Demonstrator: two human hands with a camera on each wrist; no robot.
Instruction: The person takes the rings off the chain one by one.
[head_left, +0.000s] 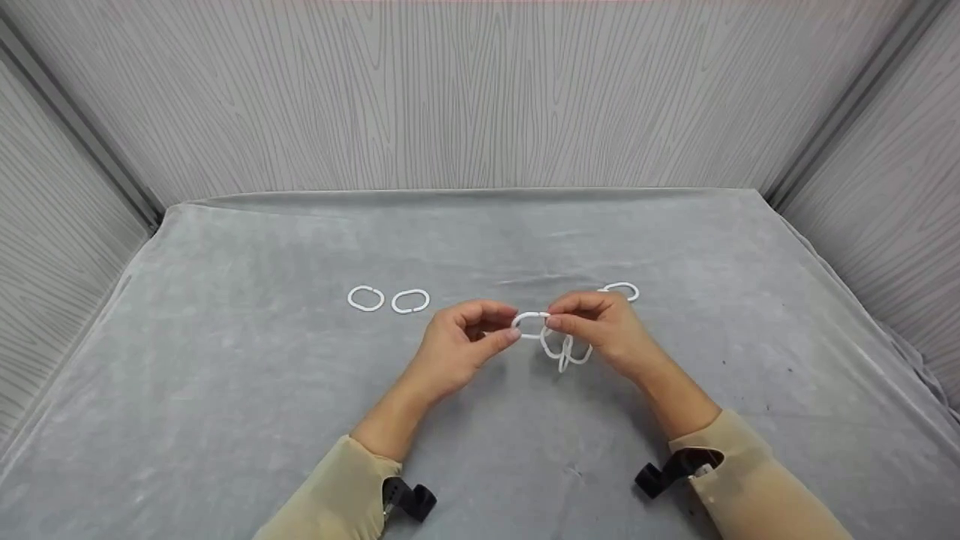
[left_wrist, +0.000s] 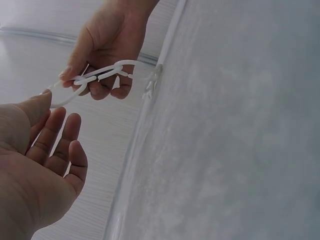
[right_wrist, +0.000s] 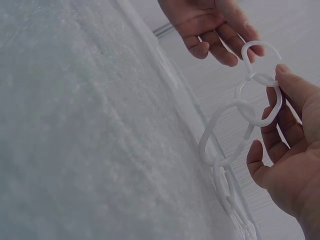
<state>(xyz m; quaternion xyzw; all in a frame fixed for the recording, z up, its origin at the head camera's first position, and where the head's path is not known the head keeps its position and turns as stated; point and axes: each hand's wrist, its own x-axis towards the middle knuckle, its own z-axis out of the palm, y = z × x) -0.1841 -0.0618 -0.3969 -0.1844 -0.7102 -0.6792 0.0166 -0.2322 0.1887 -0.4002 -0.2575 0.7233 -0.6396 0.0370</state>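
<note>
Both hands meet over the cloth, a white plastic oval link (head_left: 531, 315) between them. The left hand (head_left: 450, 349) pinches this link's left end with thumb and forefinger. At its other end, the right hand (head_left: 611, 334) pinches where it joins a short chain (head_left: 564, 361) of similar links, which dangles below the right fingers. The right wrist view shows the end link (right_wrist: 245, 52) with a gap in its loop, hooked through a second link (right_wrist: 279, 102) at the right fingertips. A larger-looking link (right_wrist: 204, 137) hangs from that, with more trailing down.
Two loose white links, one (head_left: 350, 298) beside another (head_left: 427, 301), lie on the grey cloth (head_left: 262, 375) to the left. Another link (head_left: 636, 289) lies behind the right hand, partly hidden. A grained grey panel (head_left: 465, 97) stands along the back.
</note>
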